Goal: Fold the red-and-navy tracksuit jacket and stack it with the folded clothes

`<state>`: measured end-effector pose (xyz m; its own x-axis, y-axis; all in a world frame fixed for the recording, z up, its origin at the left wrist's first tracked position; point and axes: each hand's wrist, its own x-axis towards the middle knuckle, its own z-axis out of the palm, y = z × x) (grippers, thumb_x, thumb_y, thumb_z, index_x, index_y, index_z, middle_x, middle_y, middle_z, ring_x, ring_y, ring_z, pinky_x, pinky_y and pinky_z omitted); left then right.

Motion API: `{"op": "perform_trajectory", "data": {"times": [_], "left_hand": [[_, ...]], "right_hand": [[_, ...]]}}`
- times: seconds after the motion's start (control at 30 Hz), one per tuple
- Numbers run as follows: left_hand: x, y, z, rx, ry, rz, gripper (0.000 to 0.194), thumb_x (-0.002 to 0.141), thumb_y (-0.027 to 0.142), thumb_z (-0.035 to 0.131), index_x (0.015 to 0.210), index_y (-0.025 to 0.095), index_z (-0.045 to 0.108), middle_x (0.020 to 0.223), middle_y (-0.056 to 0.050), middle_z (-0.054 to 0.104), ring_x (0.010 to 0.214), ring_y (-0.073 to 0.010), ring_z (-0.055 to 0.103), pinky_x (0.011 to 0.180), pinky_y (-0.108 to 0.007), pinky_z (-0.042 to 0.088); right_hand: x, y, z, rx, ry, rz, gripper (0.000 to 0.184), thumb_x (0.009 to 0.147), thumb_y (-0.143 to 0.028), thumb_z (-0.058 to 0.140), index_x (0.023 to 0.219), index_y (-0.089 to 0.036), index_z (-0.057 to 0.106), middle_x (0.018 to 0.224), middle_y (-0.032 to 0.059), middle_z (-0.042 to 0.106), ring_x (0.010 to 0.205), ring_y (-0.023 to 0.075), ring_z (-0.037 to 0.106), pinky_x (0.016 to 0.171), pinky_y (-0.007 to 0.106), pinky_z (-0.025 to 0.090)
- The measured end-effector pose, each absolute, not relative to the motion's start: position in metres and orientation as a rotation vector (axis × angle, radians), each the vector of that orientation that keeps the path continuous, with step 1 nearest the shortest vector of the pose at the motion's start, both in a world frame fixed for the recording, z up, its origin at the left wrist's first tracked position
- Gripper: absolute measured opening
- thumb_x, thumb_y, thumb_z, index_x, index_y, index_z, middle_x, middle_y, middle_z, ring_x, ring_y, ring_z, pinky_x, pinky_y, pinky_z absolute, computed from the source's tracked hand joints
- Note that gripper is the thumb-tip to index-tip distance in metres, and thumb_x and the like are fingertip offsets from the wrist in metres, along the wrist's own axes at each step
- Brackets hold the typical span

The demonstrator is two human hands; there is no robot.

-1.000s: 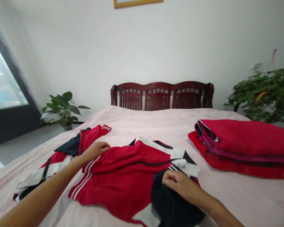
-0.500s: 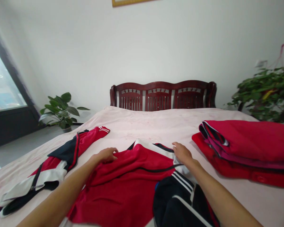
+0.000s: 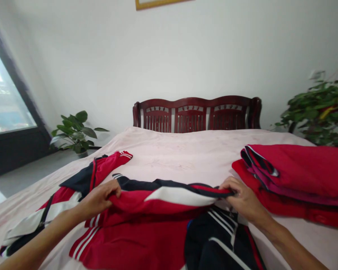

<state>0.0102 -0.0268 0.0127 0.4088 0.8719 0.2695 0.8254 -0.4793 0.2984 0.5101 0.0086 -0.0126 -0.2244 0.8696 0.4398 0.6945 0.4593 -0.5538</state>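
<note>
Red, white and navy sports jacket (image 3: 146, 225) lies mid-fold on the pink-sheeted bed (image 3: 186, 153). The left hand (image 3: 97, 198) and right hand (image 3: 243, 200) each pinch its raised far edge. Next, that fold likely needs laying down flat and even.

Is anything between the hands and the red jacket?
No. The left hand and the right hand each grip the red jacket at its folded far edge; nothing visible lies between.

A red jacket (image 3: 146, 228) with white stripes and navy panels lies on pale pink bedding (image 3: 186, 153). Folded red garments (image 3: 298, 176) sit beside it.
</note>
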Motion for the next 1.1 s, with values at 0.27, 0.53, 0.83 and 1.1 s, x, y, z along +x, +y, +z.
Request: {"op": "perform_trajectory", "data": {"times": [0.27, 0.53, 0.83, 1.1], "left_hand": [[0.025, -0.003, -0.003, 2.338, 1.647, 0.443, 0.044, 0.084, 0.037, 0.058, 0.127, 0.027, 0.059, 0.134, -0.007, 0.059, 0.095, -0.0209, 0.066, 0.087, -0.034, 0.051], [0.032, 0.039, -0.031, 2.244, 2.024, 0.239, 0.017, 0.075, 0.019, 0.057, 0.090, 0.022, 0.065, 0.088, -0.006, 0.071, 0.089, -0.0234, 0.068, 0.084, -0.035, 0.051], [0.072, 0.115, 0.099, 1.369, 1.507, 1.594, 0.044, 0.077, 0.017, 0.052, 0.121, 0.015, 0.055, 0.107, -0.008, 0.068, 0.088, -0.0167, 0.068, 0.083, -0.034, 0.056], [0.051, 0.101, 0.068, 2.032, 1.701, 1.317, 0.062, 0.079, 0.039, 0.065, 0.135, 0.014, 0.054, 0.143, -0.016, 0.052, 0.132, -0.0307, 0.050, 0.113, -0.045, 0.039]], "right_hand": [[0.506, -0.044, -0.026, -1.419, -2.243, 0.535, 0.035, 0.073, -0.018, 0.055, 0.102, -0.029, 0.071, 0.099, 0.0030, 0.070, 0.096, 0.0237, 0.059, 0.088, 0.036, 0.045], [0.503, -0.065, -0.005, -1.293, -2.356, 0.564, 0.012, 0.075, -0.032, 0.067, 0.086, -0.030, 0.073, 0.088, 0.0032, 0.072, 0.090, 0.0249, 0.061, 0.081, 0.034, 0.045], [0.498, 0.033, 0.037, -1.478, -2.046, 0.935, 0.007, 0.071, -0.026, 0.062, 0.070, -0.021, 0.066, 0.063, 0.0017, 0.063, 0.060, 0.0169, 0.056, 0.053, 0.026, 0.040], [0.535, 0.111, -0.008, -1.711, -1.472, 0.565, 0.052, 0.074, -0.033, 0.063, 0.123, -0.013, 0.063, 0.131, 0.0200, 0.063, 0.118, 0.0301, 0.060, 0.093, 0.039, 0.049]]}}
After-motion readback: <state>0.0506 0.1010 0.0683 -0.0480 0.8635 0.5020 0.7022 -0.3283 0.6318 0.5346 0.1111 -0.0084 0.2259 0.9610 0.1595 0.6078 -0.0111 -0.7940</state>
